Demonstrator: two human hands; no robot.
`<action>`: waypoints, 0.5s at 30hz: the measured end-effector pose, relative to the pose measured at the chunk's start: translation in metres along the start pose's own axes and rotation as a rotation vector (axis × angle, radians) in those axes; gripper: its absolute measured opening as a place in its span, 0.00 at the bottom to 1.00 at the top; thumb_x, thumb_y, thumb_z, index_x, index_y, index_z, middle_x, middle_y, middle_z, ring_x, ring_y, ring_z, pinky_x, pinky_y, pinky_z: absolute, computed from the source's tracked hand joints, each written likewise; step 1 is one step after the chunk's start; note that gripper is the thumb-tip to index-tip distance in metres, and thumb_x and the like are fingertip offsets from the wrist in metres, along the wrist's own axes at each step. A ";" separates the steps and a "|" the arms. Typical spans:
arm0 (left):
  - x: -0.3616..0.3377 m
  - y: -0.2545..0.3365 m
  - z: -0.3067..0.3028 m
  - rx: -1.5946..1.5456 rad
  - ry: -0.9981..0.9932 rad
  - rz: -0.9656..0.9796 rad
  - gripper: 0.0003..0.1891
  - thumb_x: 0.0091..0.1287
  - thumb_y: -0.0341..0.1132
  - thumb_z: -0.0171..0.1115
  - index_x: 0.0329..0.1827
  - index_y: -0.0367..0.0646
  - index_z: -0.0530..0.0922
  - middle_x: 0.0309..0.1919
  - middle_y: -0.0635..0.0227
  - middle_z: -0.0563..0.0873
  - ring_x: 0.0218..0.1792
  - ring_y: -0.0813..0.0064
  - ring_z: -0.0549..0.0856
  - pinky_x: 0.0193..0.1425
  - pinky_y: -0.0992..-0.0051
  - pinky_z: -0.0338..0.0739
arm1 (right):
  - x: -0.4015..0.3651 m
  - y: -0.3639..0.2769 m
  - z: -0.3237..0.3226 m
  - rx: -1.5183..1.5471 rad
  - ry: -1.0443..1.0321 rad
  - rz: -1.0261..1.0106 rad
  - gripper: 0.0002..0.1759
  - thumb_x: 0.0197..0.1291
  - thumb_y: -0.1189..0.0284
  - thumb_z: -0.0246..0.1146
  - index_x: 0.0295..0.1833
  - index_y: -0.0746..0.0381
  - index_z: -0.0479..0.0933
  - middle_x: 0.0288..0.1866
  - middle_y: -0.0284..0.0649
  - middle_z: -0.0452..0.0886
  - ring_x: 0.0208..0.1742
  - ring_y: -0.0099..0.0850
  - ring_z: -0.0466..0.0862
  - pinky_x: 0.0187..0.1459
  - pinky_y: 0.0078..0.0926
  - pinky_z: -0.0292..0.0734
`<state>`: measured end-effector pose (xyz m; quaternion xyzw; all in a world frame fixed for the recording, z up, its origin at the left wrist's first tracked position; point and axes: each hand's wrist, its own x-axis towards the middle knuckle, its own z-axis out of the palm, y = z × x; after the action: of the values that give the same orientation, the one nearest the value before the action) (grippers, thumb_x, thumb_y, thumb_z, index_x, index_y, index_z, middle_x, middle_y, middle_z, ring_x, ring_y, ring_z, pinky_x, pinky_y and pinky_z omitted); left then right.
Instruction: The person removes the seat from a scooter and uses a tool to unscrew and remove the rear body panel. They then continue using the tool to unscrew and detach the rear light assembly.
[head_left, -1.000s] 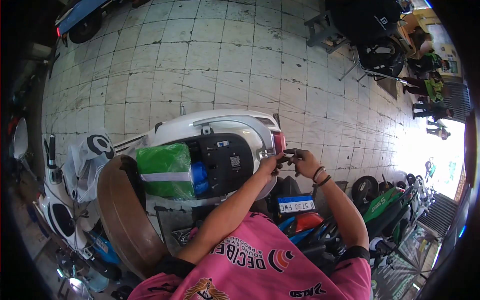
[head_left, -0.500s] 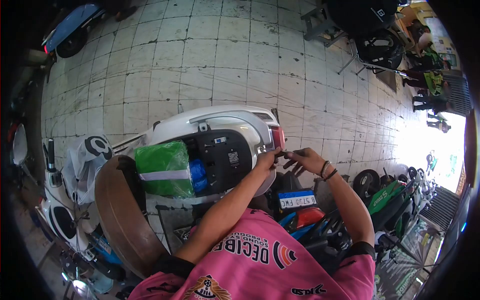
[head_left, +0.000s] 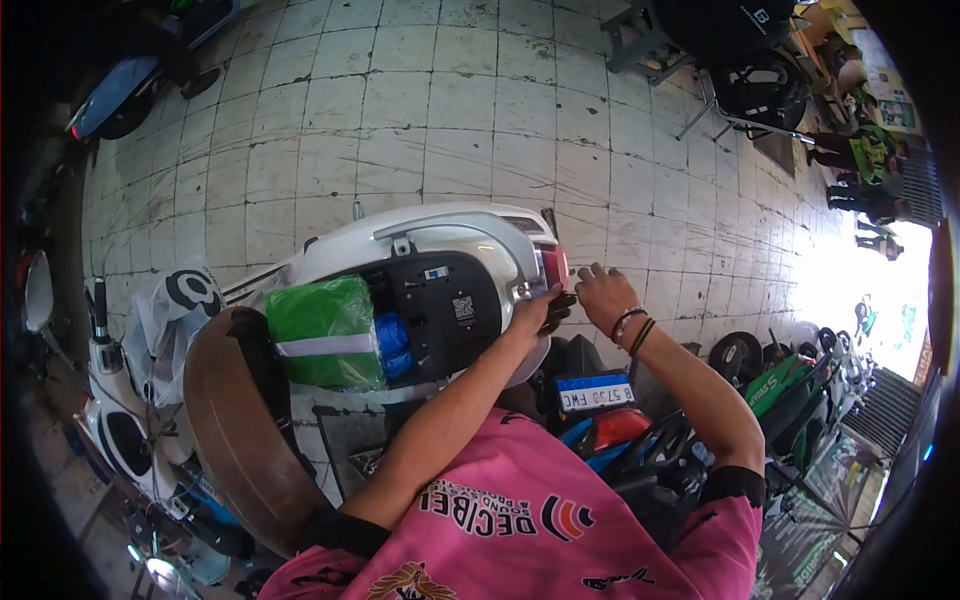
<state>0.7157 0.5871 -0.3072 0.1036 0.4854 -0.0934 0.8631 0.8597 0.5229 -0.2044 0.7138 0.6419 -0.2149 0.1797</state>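
In the head view a white scooter (head_left: 455, 215) stands across in front of me, its brown seat (head_left: 235, 420) tipped up. My left hand (head_left: 535, 312) is closed at the tail, beside the red tail light (head_left: 554, 264). A small dark piece (head_left: 567, 299) sticks out from its fingers; its kind is too small to tell. Just right of it, my right hand (head_left: 607, 298) has its fingers bent and drawn together near the light. Whether it holds anything is hidden. A green plastic-wrapped package (head_left: 320, 315) and a blue bundle (head_left: 393, 345) lie in the under-seat compartment (head_left: 430, 320).
Close to my right stand parked motorbikes, one with a licence plate (head_left: 595, 393). A plastic bag (head_left: 175, 315) hangs near the handlebar. Across the tiled floor (head_left: 450, 120) are a blue scooter (head_left: 115, 95) with a person beside it and a metal-legged chair (head_left: 755, 100). Several people stand far right.
My right hand has moved away from my body and its fingers have drawn in. My left hand has shifted slightly. A person's leg now shows beside the blue scooter.
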 end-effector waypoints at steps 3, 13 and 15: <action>0.019 -0.007 -0.004 -0.001 -0.057 0.036 0.11 0.72 0.48 0.73 0.43 0.53 0.88 0.32 0.79 0.89 0.27 0.83 0.80 0.30 0.79 0.66 | -0.017 0.005 -0.001 0.182 -0.034 0.126 0.19 0.63 0.76 0.64 0.59 0.64 0.85 0.61 0.47 0.85 0.61 0.47 0.85 0.58 0.47 0.83; 0.026 -0.014 -0.009 0.048 0.031 0.080 0.09 0.72 0.45 0.74 0.42 0.51 0.88 0.30 0.80 0.85 0.26 0.84 0.77 0.30 0.78 0.66 | -0.024 0.011 -0.011 1.764 -0.236 0.671 0.22 0.76 0.61 0.66 0.58 0.71 0.81 0.50 0.50 0.90 0.43 0.38 0.93 0.35 0.36 0.91; 0.028 -0.016 -0.009 0.053 0.036 0.069 0.09 0.72 0.46 0.74 0.42 0.52 0.88 0.30 0.80 0.86 0.26 0.85 0.77 0.30 0.78 0.66 | -0.023 0.008 -0.004 1.849 -0.189 0.723 0.21 0.75 0.62 0.67 0.58 0.71 0.82 0.50 0.50 0.90 0.43 0.38 0.93 0.35 0.35 0.91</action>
<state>0.7186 0.5724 -0.3368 0.1445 0.4944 -0.0746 0.8539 0.8656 0.5053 -0.1887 0.7058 -0.0506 -0.6185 -0.3417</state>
